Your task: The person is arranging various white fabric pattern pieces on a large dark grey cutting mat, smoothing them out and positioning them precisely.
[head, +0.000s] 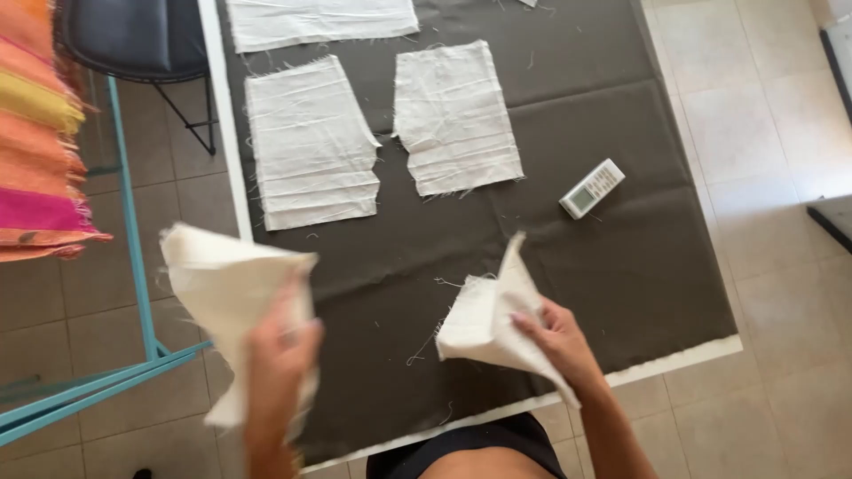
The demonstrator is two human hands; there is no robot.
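Progress, judged from the layout: three cut pcs of cream cloth lie flat on the dark brown table cover (621, 266). One strip (321, 19) runs along the top edge of frame, a left panel (309, 142) sits upper left-centre, and a right panel (454, 117) sits just beside it with a narrow gap between. Two more pcs are up in the hands and not laid down, so it looks like more than half the set is spread out, w/ these two left to place.

Left hand (280, 355), lower left of frame, is raised off the table, fingers closed around a large cream cloth piece (226, 284) that hangs crumpled; blurred, so exact grip can't be told. It sits over the table's left edge.

Right hand (555, 341), lower centre-right, pinches a smaller cream cloth piece (488, 319), one corner poking up, the rest draping below the wrist. Hands are well apart, each clamped on its own piece.

Also there: a white remote control (592, 187) on the cover at right-centre, and striped orange-pink fabric (35, 133) on a teal rack (133, 248) at the far left.
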